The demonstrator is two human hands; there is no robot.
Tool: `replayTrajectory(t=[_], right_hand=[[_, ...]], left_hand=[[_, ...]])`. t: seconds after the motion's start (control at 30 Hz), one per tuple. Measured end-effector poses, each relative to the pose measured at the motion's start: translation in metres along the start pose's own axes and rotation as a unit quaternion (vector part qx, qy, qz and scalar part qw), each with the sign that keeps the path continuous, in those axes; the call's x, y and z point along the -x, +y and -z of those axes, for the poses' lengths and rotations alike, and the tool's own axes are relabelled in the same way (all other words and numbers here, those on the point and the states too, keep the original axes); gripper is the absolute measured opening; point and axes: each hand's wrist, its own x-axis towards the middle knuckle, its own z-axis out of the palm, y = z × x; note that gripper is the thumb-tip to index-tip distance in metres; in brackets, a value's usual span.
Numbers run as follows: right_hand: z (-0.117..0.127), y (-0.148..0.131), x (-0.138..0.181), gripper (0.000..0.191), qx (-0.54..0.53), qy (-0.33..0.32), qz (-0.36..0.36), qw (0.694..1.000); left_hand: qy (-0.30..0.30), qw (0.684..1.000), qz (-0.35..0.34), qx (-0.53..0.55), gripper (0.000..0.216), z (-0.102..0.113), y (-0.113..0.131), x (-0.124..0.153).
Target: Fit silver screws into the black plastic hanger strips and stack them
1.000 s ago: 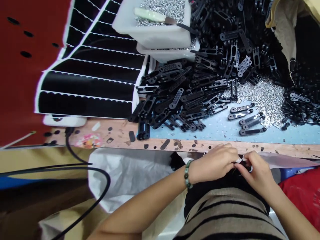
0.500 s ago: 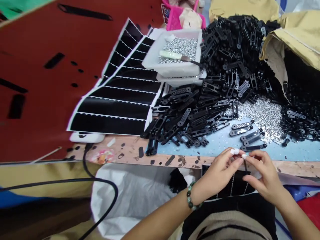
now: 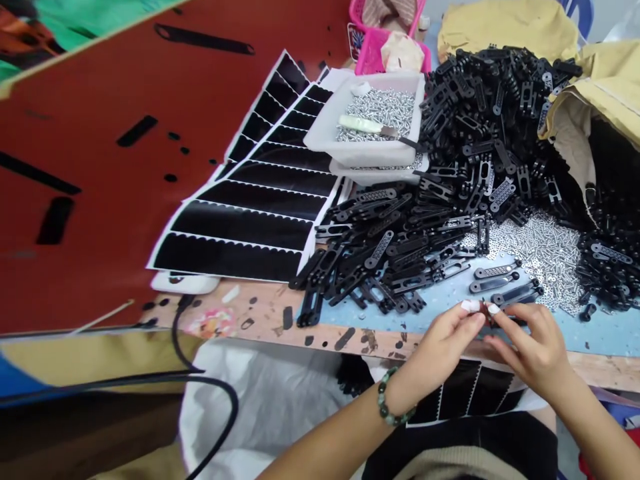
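Observation:
My left hand (image 3: 447,337), with a bead bracelet on its wrist, is pinched at the table's front edge. Facing it, my right hand (image 3: 535,340) has its thumb and fingers curled together. White coverings wrap some fingertips. The fingertips meet around a small dark piece, mostly hidden, whose kind I cannot make out. Just beyond them, several slim black assembled links (image 3: 515,293) lie on the blue mat (image 3: 450,293). A sheet of black stickers (image 3: 475,390) rests on my lap beneath the hands.
Black plastic parts (image 3: 400,240) are heaped on the table, beside loose silver pins (image 3: 545,260). A white bin (image 3: 370,157) of pins holds a pale-handled tool (image 3: 363,125). Black sticker sheets (image 3: 250,207) lie left, near a red board (image 3: 100,267). A black cable (image 3: 220,383) hangs in front.
The view has shifted, so the table's contents sit further right and lower. My hands have lifted slightly toward the assembled links, and their fingertips have drawn closer around the small dark piece.

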Motion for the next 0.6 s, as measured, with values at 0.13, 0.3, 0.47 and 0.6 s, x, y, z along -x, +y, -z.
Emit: replayTrajectory(t=[0.13,0.3,0.47,0.6], right_hand=[[-0.001,0.0,-0.002,0.034,-0.013,-0.005,-0.02,1.0],[0.009,0.004,-0.012,0.041,-0.109,-0.012,-0.05,0.993],[0.015,0.008,-0.023,0.015,-0.188,-0.074,-0.035,0.979],[0.016,0.027,-0.033,0.008,-0.252,-0.067,-0.168,0.951]], left_hand=[[-0.01,0.999,-0.006,-0.03,0.023,-0.001,-0.003,-0.01],[0.011,0.984,-0.071,-0.166,0.02,0.004,0.004,-0.016],[-0.068,0.948,-0.132,-0.281,0.017,0.01,0.011,-0.01],[0.001,0.932,-0.175,-0.319,0.032,0.017,0.01,-0.009]])
